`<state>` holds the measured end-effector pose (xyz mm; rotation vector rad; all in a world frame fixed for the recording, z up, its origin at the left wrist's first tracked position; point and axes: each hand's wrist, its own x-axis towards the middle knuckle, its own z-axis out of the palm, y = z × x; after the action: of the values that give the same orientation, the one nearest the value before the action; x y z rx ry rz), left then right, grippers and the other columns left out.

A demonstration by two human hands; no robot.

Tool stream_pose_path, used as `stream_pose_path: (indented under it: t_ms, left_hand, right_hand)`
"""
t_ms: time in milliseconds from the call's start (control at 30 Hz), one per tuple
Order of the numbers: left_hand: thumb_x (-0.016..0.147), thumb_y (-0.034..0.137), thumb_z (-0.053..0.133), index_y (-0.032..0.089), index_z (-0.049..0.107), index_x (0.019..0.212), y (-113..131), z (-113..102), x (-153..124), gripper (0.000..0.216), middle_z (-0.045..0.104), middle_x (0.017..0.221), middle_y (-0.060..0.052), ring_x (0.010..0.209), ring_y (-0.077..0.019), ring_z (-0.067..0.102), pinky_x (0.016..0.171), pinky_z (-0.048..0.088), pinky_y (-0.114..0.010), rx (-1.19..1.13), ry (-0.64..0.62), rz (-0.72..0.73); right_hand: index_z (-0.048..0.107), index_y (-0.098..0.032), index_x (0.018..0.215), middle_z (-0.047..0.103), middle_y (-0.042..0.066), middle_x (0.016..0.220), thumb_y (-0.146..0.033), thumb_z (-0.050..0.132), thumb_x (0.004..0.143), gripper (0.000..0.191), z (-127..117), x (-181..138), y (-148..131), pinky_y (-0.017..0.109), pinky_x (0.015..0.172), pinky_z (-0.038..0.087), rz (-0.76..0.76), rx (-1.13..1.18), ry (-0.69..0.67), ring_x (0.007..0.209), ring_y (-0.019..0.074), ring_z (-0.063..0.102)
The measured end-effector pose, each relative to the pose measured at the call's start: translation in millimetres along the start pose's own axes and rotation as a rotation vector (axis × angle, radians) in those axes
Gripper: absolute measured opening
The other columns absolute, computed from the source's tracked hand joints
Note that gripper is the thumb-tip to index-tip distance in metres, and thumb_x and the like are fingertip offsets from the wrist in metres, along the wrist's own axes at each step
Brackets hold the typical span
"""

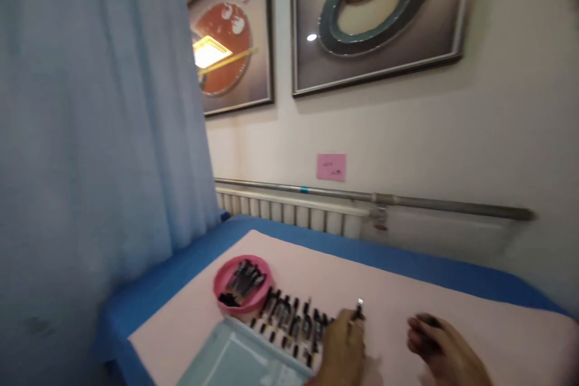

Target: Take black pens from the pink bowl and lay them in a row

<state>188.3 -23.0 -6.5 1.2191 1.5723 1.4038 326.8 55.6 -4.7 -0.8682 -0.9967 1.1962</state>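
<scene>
On my feed, the left hand [342, 345] pinches a dark piece [359, 313] in its fingers, right of similar pieces [295, 325]; the right hand [447, 347] curls, whether pinching anything I can't tell.

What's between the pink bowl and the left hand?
Rows of slim dark pieces lie between the pink bowl and the left hand, as the head view shows.

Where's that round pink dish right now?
In the head view, the pink dish sits on the pale sheet, beyond the light-blue tray and left of the rows of dark pieces.
</scene>
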Motion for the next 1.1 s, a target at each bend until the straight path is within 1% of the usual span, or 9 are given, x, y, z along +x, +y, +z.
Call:
stream_pose_path:
  t_ms: [67, 133, 200, 267, 400, 500, 600, 833, 1100]
  left_hand:
    - [0.08, 0.04, 0.04, 0.016, 0.056, 0.087, 4.1, 12.8, 4.1, 0.029, 0.041, 0.053, 0.005, 0.05, -0.0098, 0.038, 0.048, 0.028, -0.021, -0.03, -0.016, 0.005]
    - [0.079, 0.039, 0.042, 0.017, 0.054, 0.083, 5.1, 23.3, 6.9, 0.025, 0.038, 0.05, 0.007, 0.047, -0.0091, 0.035, 0.046, 0.026, -0.02, -0.05, -0.065, 0.028]
    - [0.079, 0.038, 0.041, 0.017, 0.053, 0.084, 3.4, 34.5, 7.6, 0.024, 0.036, 0.048, 0.008, 0.043, -0.0084, 0.033, 0.044, 0.026, -0.019, -0.087, -0.133, 0.014]
    - [0.079, 0.038, 0.041, 0.018, 0.053, 0.087, 0.2, 46.7, 6.2, 0.025, 0.036, 0.048, 0.009, 0.041, -0.0078, 0.031, 0.043, 0.026, -0.019, -0.097, -0.196, -0.005]
    - [0.08, 0.041, 0.042, 0.018, 0.053, 0.089, -6.1, 67.4, 0.7, 0.027, 0.038, 0.05, 0.009, 0.042, -0.0075, 0.032, 0.042, 0.026, -0.019, -0.08, -0.28, -0.033]
    - [0.081, 0.041, 0.041, 0.018, 0.052, 0.084, -10.2, 76.2, -4.1, 0.025, 0.042, 0.053, 0.007, 0.044, -0.0078, 0.036, 0.044, 0.028, -0.019, -0.049, -0.302, -0.016]
    - [0.083, 0.04, 0.04, 0.018, 0.05, 0.079, -14.3, 79.3, -7.9, 0.025, 0.047, 0.06, 0.004, 0.051, -0.009, 0.041, 0.048, 0.032, -0.02, -0.012, -0.304, 0.042]
    - [0.085, 0.041, 0.037, 0.018, 0.052, 0.086, -20.4, 72.7, -7.0, 0.027, 0.049, 0.06, 0.004, 0.055, -0.0112, 0.045, 0.054, 0.035, -0.023, 0.008, -0.248, 0.012]
    - [0.082, 0.041, 0.041, 0.019, 0.051, 0.074, -26.4, 68.2, -5.3, 0.026, 0.05, 0.061, 0.003, 0.055, -0.0097, 0.044, 0.051, 0.033, -0.021, -0.092, -0.224, -0.012]
  right_hand:
    - [0.055, -0.017, 0.062, 0.05, -0.003, 0.049, -0.034, 0.067, 0.059, 0.021, -9.7, -3.1, -14.7, 0.022, 0.037, 0.034, 0.087, -0.024, -0.08, 0.039, 0.0087, 0.043]
    - [0.053, -0.017, 0.063, 0.042, -0.007, 0.043, -0.033, 0.067, 0.059, 0.021, -17.2, -8.7, -22.9, 0.018, 0.033, 0.024, 0.191, -0.061, -0.091, 0.033, 0.0041, 0.031]
    - [0.052, -0.017, 0.064, 0.036, -0.01, 0.041, -0.032, 0.067, 0.058, 0.022, -24.3, -14.9, -23.7, 0.016, 0.032, 0.017, 0.254, -0.057, -0.082, 0.031, 0.0023, 0.025]
    - [0.054, -0.017, 0.067, 0.04, -0.009, 0.045, -0.033, 0.068, 0.058, 0.023, -30.4, -19.7, -19.7, 0.016, 0.032, 0.018, 0.253, -0.016, -0.072, 0.032, 0.0013, 0.025]
    - [0.058, -0.015, 0.073, 0.055, -0.003, 0.065, -0.037, 0.066, 0.063, 0.025, -35.0, -21.8, -10.0, 0.019, 0.034, 0.029, 0.203, -0.008, -0.089, 0.035, 0.0022, 0.034]
    - [0.057, -0.016, 0.071, 0.052, -0.005, 0.058, -0.037, 0.066, 0.066, 0.024, -34.4, -20.4, -4.3, 0.02, 0.036, 0.031, 0.158, -0.038, -0.092, 0.036, 0.0038, 0.036]
    - [0.053, -0.017, 0.064, 0.044, -0.008, 0.047, -0.035, 0.067, 0.065, 0.023, -34.0, -20.5, 1.3, 0.019, 0.036, 0.03, 0.144, -0.092, -0.077, 0.036, 0.0052, 0.037]
    - [0.05, -0.018, 0.062, 0.044, -0.009, 0.048, -0.034, 0.069, 0.063, 0.025, -28.1, -23.6, 8.0, 0.02, 0.035, 0.028, 0.221, -0.099, -0.073, 0.035, 0.0053, 0.037]
    - [0.051, -0.017, 0.062, 0.044, -0.008, 0.049, -0.033, 0.069, 0.06, 0.024, -18.6, -23.8, 8.5, 0.019, 0.037, 0.028, 0.283, -0.065, -0.076, 0.037, 0.0049, 0.036]
